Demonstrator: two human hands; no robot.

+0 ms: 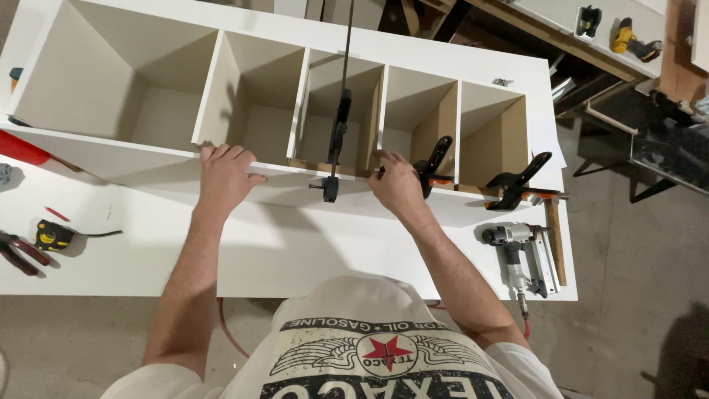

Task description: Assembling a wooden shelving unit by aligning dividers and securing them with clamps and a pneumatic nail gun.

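White cabinet (pixel 185 159) w/ five open compartments lies on its back on the white bench (pixel 244 251), openings up toward the camera. Both hands are on its near front edge.

L hand (pixel 224 175): palm down, fingers together and curled over the edge strip (pixel 277 171) at the divider betw. 1st and 2nd compartments, pressing on it. Holds nothing loose.

R hand (pixel 396 182): on the same edge below the 3rd/4th divider, fingers pinched narrow at the strip; can't tell if sth small is betw. the fingertips.

Bar clamp (pixel 338 133) stands betw. the hands, across the 3rd compartment, its handle end just over the front edge. Two black spring clamps w/ orange tips grip the edge to the right: one (pixel 434 164) just beside the R hand, at the 4th compartment, the other (pixel 519 182) at the 5th, near the cabinet's end. Bare brown board shows along the edge from the bar clamp rightward.

On the bench right of the hands: nail gun (pixel 517 255), a wood-handled tool touching its right side. Far left on the bench: tape measure (pixel 52 235), red-handled pliers (pixel 18 251), a red pencil (pixel 57 214).
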